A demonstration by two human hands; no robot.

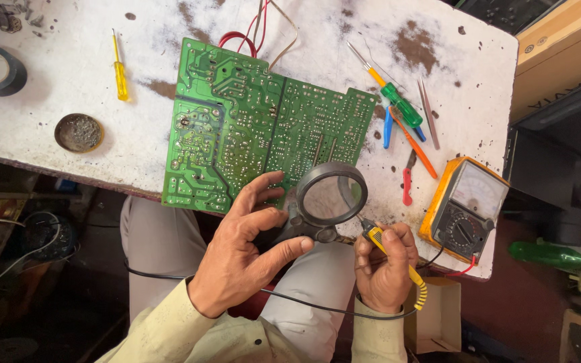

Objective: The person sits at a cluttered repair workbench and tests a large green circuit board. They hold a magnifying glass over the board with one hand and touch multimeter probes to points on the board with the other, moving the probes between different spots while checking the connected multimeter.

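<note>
Now left hand (250, 252) curled, grip on magnifier (331, 196); right hand (386, 262) pinching probe (398, 261).

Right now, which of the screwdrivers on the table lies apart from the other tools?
The small all-yellow screwdriver, alone left of the green circuit board. The green-handled screwdriver lies right of the board, among the tweezers and orange-and-blue pliers.

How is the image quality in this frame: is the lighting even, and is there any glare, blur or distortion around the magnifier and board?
Head view: even daylight on the white table, soft shadows only; dark and underexposed below the table edge. The circuit board is sharp, with no strong glare. The magnifying glass in the left hand shows a washed, blurred patch through its lens. The right hand and its yellow soldering iron are sharp, with no motion blur.
</note>
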